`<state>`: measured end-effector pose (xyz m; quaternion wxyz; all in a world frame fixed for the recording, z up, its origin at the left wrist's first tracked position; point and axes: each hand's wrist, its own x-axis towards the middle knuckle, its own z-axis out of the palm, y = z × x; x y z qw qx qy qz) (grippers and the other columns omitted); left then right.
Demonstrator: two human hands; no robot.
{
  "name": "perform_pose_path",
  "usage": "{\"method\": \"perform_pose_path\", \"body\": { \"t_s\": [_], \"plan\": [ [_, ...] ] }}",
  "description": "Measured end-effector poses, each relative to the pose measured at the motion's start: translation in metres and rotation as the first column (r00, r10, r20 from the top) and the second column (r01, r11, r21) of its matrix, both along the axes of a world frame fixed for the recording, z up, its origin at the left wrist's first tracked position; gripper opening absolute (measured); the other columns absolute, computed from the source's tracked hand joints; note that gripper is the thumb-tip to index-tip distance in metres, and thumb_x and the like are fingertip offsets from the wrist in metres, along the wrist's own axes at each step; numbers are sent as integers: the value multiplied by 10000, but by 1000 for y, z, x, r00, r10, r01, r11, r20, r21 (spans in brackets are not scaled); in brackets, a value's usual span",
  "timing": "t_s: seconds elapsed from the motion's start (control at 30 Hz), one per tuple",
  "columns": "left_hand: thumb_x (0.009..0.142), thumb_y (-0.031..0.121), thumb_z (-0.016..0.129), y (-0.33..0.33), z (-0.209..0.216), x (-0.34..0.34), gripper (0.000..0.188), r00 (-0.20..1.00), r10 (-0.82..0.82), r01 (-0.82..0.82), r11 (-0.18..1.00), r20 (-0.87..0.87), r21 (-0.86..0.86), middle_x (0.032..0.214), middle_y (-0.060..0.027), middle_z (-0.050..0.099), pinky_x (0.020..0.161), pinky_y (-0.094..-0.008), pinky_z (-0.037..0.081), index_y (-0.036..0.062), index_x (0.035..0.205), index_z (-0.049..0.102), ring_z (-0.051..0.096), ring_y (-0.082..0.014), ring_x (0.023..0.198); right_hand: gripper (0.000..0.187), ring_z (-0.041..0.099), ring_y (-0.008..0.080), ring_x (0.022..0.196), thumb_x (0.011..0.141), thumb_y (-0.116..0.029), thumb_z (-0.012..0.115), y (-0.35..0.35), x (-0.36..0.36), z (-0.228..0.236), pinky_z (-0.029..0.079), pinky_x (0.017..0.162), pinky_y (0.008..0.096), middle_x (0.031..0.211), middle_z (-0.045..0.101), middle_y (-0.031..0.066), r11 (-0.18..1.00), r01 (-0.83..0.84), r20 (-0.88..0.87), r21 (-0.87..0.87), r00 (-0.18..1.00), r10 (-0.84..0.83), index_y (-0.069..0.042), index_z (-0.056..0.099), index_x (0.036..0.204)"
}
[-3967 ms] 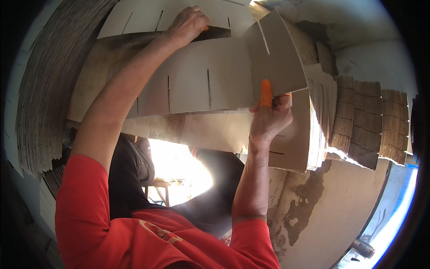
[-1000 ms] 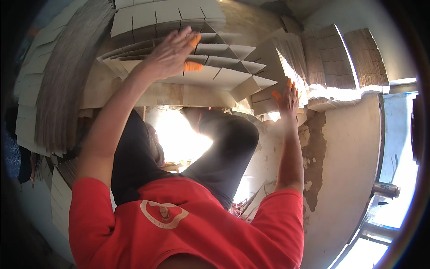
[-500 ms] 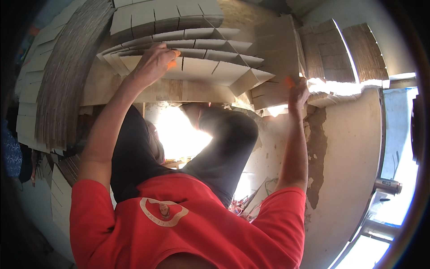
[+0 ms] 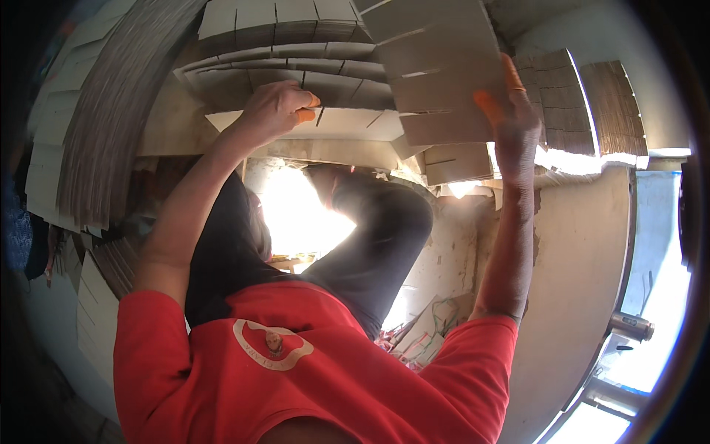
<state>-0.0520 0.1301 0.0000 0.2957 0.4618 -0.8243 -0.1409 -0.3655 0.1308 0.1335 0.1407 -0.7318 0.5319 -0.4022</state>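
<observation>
My right hand (image 4: 515, 111), with orange covers on its fingertips, grips the right edge of a slotted cardboard sheet (image 4: 444, 74). That sheet is raised and partly hides what lies behind it. My left hand (image 4: 285, 107), also with orange fingertip covers, is closed at the top edge of a long slotted cardboard strip (image 4: 347, 123). The strip stands on edge at the near side of the work surface. Behind it, more slotted strips (image 4: 325, 83) stand in rows; their right ends are hidden by the raised sheet.
A tall stack of slotted cardboard (image 4: 122, 111) stands at the left, and another pile (image 4: 288, 24) at the back. Further cardboard stacks (image 4: 566, 100) are at the right. My bent legs (image 4: 377, 222) are under the wooden surface edge (image 4: 318, 152). A metal cylinder (image 4: 632, 325) sits at far right.
My right hand has lifted a slotted sheet off the right side, up and over the right ends of the strips. My left hand has shifted slightly right and nearer, still pinching a strip.
</observation>
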Motion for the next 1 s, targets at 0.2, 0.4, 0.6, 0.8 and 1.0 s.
{"method": "perform_pose_path", "body": {
  "t_s": [0.2,0.4,0.6,0.8,1.0],
  "plan": [
    [757,103,674,-1,-1,-1,157,1000,-3,3,1000,-10,1,740,-119,546,634,-384,444,28,894,662,566,-285,708,587,583,101,959,825,-28,657,-4,13,-12,474,828,250,1157,634,89,994,-17,14,106,1000,16,-131,448,1364],
    [754,93,669,-1,-2,0,151,1000,-9,9,1000,-21,3,729,-121,544,635,-388,442,23,887,660,564,-287,713,595,588,95,924,821,-40,666,-9,18,-19,476,805,237,1116,648,97,998,-13,49,65,999,10,-130,444,1366],
    [751,78,672,-3,0,0,171,999,-17,16,1000,-27,-6,781,-121,588,644,-378,448,3,904,658,566,-266,732,638,612,134,969,809,-36,674,-6,24,-26,489,819,262,1127,641,130,994,8,-41,106,999,-4,-131,411,1383],
    [712,-22,646,-35,2,7,182,997,71,-68,930,-4,-362,819,-124,645,711,-372,461,-9,893,663,567,-267,754,621,624,158,990,816,-25,660,-13,21,-38,499,814,277,1185,618,122,997,-36,-119,-64,992,28,-127,416,1377],
    [685,-51,603,-37,-5,14,166,992,73,-56,986,101,-159,793,-113,642,715,-389,462,-14,841,645,568,-288,768,622,638,133,876,837,-37,637,-14,19,-38,531,741,271,1209,607,100,998,-65,-56,20,996,66,-138,384,1396]
  ]
}}
